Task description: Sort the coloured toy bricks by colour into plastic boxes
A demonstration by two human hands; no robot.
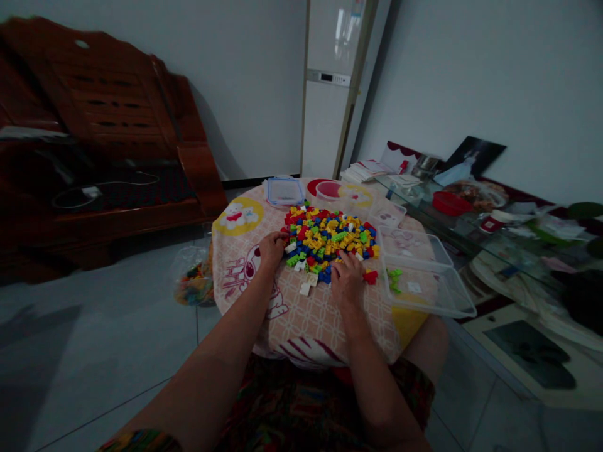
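A pile of small toy building bricks (330, 235) in red, yellow, blue, green and white is spread over the round cloth-covered table (306, 320). At the pile's left edge rests my left hand (272, 250), its fingers loosely bent against the outer bricks. My right hand (347, 276) lies on the near side of the heap, fingers apart and touching bricks; I see nothing held in it. Between the hands, some white bricks (306, 287) lie at the near edge. To the right stands a clear divided plastic box (452, 301) with several green bricks (394, 279) inside.
At the table's back are a blue-rimmed clear lid (285, 190) and a round clear container (328, 189). A cluttered glass-topped table (424, 207) with a red bowl (451, 203) stands right. A bag of colourful pieces (193, 282) sits on the floor left, near a wooden bench (113, 125).
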